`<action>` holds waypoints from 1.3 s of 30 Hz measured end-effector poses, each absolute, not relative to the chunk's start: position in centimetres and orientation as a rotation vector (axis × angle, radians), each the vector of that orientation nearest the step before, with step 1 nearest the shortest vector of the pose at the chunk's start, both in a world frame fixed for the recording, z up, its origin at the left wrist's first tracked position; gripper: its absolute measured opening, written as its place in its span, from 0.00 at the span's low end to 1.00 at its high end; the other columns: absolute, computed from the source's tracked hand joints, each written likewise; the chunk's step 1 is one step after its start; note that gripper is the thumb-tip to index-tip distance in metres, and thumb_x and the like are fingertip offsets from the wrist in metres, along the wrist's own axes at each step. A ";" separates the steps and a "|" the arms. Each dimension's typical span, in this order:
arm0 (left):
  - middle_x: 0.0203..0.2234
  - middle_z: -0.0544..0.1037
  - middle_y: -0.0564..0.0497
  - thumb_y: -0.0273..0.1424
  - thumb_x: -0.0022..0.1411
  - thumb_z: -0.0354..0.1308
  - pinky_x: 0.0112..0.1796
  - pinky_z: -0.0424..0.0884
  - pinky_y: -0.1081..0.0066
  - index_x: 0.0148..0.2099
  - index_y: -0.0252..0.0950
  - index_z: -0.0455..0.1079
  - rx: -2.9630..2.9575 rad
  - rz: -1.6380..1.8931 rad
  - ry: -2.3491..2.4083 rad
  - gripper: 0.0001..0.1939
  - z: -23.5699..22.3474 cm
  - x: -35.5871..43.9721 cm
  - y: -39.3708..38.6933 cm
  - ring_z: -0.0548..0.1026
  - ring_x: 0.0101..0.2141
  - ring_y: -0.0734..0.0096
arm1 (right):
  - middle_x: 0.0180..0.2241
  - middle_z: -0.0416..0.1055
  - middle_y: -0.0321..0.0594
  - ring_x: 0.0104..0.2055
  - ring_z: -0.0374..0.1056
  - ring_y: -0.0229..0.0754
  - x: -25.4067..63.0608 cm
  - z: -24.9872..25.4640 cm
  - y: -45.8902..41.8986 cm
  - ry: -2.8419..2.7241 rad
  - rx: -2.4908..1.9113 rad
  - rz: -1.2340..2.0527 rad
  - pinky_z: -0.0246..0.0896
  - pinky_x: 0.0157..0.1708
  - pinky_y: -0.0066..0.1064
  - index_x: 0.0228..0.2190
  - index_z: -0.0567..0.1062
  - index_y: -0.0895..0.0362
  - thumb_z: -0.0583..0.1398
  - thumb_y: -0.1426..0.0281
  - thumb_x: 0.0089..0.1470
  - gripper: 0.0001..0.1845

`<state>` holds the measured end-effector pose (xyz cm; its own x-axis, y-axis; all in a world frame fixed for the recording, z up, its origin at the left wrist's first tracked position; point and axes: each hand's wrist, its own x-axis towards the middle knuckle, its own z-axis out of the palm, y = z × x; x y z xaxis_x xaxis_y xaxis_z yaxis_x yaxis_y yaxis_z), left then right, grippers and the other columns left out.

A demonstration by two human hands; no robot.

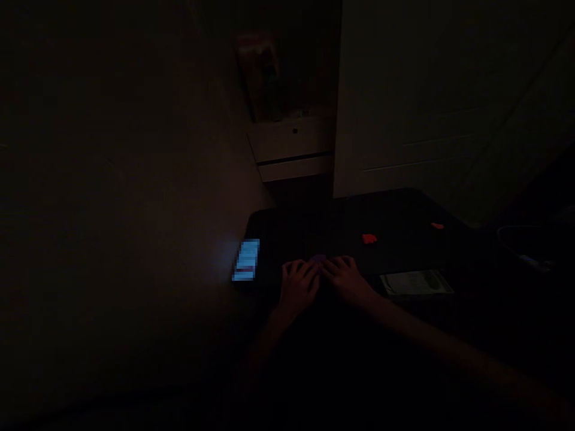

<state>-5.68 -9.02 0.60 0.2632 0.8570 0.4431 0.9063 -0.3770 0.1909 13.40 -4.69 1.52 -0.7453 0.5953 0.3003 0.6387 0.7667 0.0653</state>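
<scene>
Head view: the room is very dark. The left hand (300, 281) and the right hand (340, 272) are close together on the near side of a black table (305, 227). Their fingers are bent and point down. Between the fingertips is a small purple thing (318, 258), and the fingers hide part of it. I cannot tell if they pinch it or just touch it.

To the left of the hands, near the table's edge, is a bright blue screen (246, 260), too blurry to read. It makes a glow on the wall (179, 197) beside it. Past the right hand, a bit farther away, is a small red piece (369, 238). A smaller orange-red piece (437, 225) is well off to the right. Lower than the tabletop, to the right of the right hand, is something flat like paper (417, 282). Far beyond the hands are pale drawers (294, 143), and a big pale panel (395, 108) stands to their right.
</scene>
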 end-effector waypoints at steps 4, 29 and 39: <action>0.62 0.72 0.48 0.34 0.73 0.50 0.56 0.59 0.45 0.65 0.45 0.67 -2.425 -0.685 -1.697 0.21 0.2 -5.9 -9.6 0.68 0.58 0.52 | 0.60 0.68 0.59 0.59 0.62 0.62 12.5 0.7 -5.7 -2.641 -0.992 -0.341 0.55 0.56 0.57 0.60 0.70 0.63 0.54 0.81 0.59 0.28; 0.69 0.63 0.50 0.27 0.68 0.54 0.62 0.58 0.44 0.70 0.48 0.60 -2.411 -0.699 -1.642 0.30 -1.6 -6.7 -10.7 0.64 0.64 0.52 | 0.61 0.68 0.54 0.64 0.59 0.57 13.9 1.5 -6.1 -2.623 -0.908 -0.149 0.50 0.61 0.59 0.61 0.70 0.54 0.57 0.77 0.61 0.27; 0.66 0.67 0.47 0.30 0.67 0.56 0.63 0.57 0.43 0.68 0.43 0.63 -2.349 -0.774 -1.713 0.28 -1.4 -5.6 -11.0 0.66 0.62 0.50 | 0.56 0.73 0.46 0.58 0.65 0.51 15.4 2.2 -2.9 -2.561 -0.849 0.121 0.51 0.60 0.52 0.62 0.69 0.48 0.56 0.78 0.61 0.30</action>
